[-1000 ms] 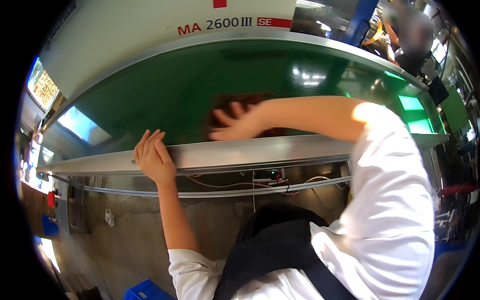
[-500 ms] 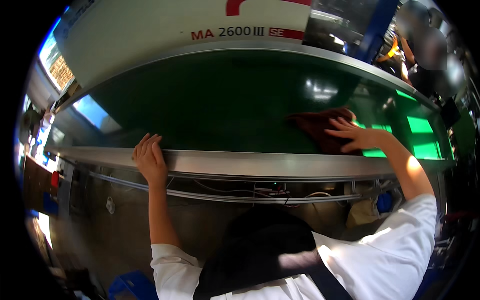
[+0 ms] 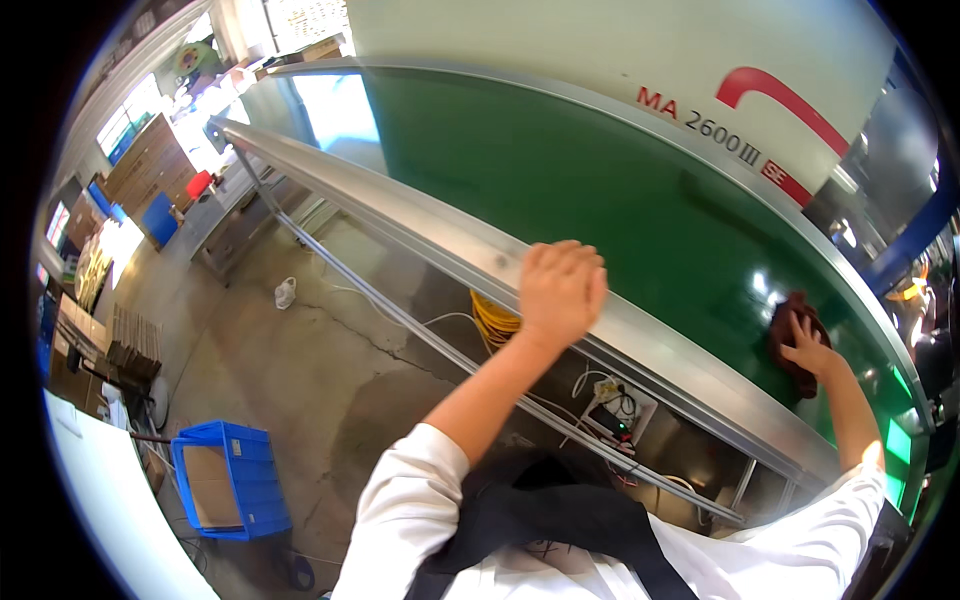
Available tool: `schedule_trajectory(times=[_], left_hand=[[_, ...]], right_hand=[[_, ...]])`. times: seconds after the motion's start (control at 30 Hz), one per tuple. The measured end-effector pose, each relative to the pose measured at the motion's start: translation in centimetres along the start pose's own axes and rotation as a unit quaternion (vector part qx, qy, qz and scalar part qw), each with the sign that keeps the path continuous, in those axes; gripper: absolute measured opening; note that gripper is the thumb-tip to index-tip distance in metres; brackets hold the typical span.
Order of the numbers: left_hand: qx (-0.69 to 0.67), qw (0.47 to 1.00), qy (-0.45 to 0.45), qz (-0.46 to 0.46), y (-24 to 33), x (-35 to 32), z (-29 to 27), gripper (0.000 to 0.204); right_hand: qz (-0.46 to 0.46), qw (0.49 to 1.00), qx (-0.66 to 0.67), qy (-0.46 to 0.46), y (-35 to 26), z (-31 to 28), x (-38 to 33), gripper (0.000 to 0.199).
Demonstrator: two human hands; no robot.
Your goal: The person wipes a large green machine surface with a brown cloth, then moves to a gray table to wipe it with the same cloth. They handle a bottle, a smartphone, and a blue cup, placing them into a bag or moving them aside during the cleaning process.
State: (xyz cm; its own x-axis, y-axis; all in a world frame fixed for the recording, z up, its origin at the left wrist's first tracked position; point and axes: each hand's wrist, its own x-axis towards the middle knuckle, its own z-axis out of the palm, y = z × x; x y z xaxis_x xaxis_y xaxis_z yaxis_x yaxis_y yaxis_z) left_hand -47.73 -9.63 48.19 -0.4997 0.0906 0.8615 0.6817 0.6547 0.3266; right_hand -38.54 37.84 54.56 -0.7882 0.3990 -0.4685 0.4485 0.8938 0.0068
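Moved away from the near metal rail (image 3: 440, 228), the dark-red cloth (image 3: 779, 331) lies on the green worktop (image 3: 600, 205) beneath the right hand (image 3: 817, 358) — fingers apart; the left hand (image 3: 562, 295) — fingers curled together — rests on that rail.

Worker wears a white top (image 3: 585, 572); sleeves (image 3: 400, 505) loose, creased, ending near the elbows. Over it, a black apron-like garment (image 3: 570, 512) with a broad black strap (image 3: 657, 560) at the right.

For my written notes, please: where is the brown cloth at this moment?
In the head view, the brown cloth lies toward the right, on the green surface, under the right hand.
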Motion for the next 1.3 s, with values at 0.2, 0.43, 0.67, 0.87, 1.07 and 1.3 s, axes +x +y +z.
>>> schedule_trajectory(times=[0.2, 0.43, 0.67, 0.87, 1.07, 1.3], left_hand=[[0.009, 1.0, 0.0, -0.019, -0.7, -0.2, -1.1, 0.037], [-0.34, 0.934, -0.091, -0.063, -2.5, 1.1, -4.6, 0.071], [-0.005, 0.984, -0.13, 0.12, -19.0, 12.0, -8.4, 0.038], [0.133, 0.952, -0.27, -0.053, -37.9, 11.5, -18.9, 0.033], [0.058, 0.974, -0.213, -0.059, -41.0, 10.0, -15.6, 0.035], [0.02, 0.989, -0.144, -0.032, -40.6, 10.2, -15.1, 0.035]], right_hand=[[-0.294, 0.94, -0.172, 0.005, -29.2, -0.3, 1.1, 0.109], [-0.549, 0.782, -0.295, 0.008, -52.0, -2.6, 3.6, 0.116], [-0.632, 0.764, -0.117, 0.046, -51.9, -1.7, 8.4, 0.058], [-0.257, 0.951, -0.009, 0.172, -21.8, -2.6, 8.8, 0.054], [0.021, 0.964, 0.025, 0.264, -5.8, -3.5, 21.8, 0.044], [-0.095, 0.96, 0.029, 0.262, -54.4, -10.8, 29.0, 0.055]])
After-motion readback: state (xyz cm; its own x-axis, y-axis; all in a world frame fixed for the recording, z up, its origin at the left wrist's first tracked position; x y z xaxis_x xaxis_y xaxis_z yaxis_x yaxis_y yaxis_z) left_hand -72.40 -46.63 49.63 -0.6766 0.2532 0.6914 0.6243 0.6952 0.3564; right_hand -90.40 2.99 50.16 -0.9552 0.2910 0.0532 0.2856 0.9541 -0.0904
